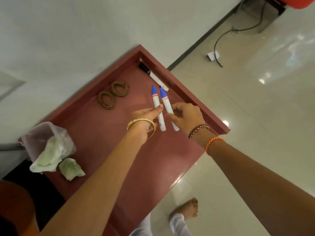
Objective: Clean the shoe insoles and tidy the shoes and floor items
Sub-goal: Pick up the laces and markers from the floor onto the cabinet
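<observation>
Over a reddish-brown shelf top (105,133) with a raised rim, each of my hands holds a white marker with a blue cap. My left hand (144,120) pinches the left blue marker (156,101). My right hand (185,116) pinches the right blue marker (165,99). Both markers point away from me, side by side. A black-capped marker (153,76) lies against the far rim. No shoes or insoles are in view.
Two coils of brown bands (113,95) lie on the shelf. A clear plastic container (44,135) holds a crumpled pale tissue, with another tissue (70,168) beside it. On the tiled floor lie a black cable (219,41) and a white paper (212,55). My bare foot (187,208) stands below.
</observation>
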